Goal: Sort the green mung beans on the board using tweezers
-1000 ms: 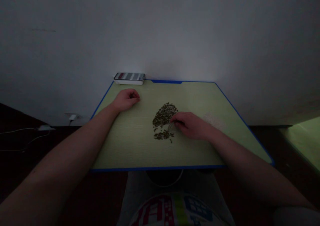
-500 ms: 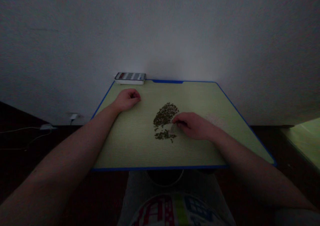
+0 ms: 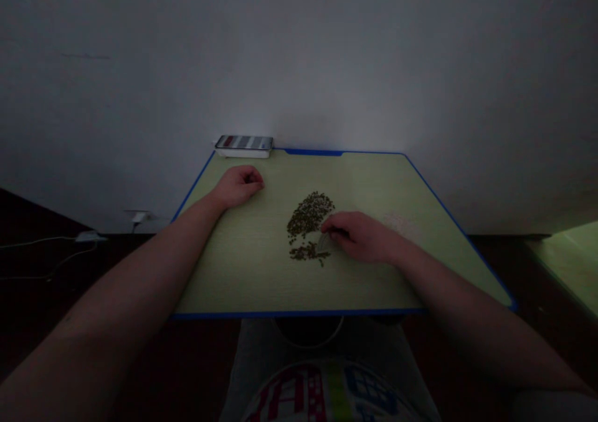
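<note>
My left hand [image 3: 242, 185] rests on the left part of the table with its fingers curled inward and nothing visible in them. My right hand [image 3: 355, 236] is closed in a pinch at the right side of a pile of small dark, greenish-brown grains [image 3: 309, 213]. Under its fingertips lies a pale, greyish patch [image 3: 323, 242], too dim to make out. A smaller strip of dark grains [image 3: 306, 252] lies just nearer to me. Pale small grains [image 3: 400, 224] are scattered behind my right wrist, which partly hides them.
The pale green table [image 3: 252, 285] has a blue rim. A phone [image 3: 245, 142] lies on a white box [image 3: 245, 153] at the far left corner, against the wall. Below the near edge a round container [image 3: 308, 335] shows between my legs. A power adapter [image 3: 88, 237] with cables lies at left.
My right hand has shifted very slightly left and toward me beside the dark grains. My left hand stays in place.
</note>
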Tool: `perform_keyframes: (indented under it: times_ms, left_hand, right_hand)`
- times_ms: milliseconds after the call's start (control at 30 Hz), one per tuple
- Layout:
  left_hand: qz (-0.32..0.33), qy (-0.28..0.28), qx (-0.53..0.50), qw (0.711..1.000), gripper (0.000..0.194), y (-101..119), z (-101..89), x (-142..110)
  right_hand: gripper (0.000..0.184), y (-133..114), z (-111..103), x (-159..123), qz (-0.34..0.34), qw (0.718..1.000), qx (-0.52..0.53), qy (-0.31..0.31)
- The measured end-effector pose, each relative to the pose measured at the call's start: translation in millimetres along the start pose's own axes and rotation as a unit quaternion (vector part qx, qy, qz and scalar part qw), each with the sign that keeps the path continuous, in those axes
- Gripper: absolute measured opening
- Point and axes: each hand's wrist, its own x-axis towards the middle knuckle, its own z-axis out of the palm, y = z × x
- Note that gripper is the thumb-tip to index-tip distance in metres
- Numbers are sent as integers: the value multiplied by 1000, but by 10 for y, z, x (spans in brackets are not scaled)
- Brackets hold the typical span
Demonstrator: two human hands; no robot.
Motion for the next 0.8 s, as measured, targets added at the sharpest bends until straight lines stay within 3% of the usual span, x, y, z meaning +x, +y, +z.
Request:
perform_keyframes:
  times_ms: [800]
  left_hand:
    - [7, -3, -7, 1000, 15, -39, 14, 13]
  right_hand:
    - [29, -75, 3, -21, -8, 1000, -11, -6]
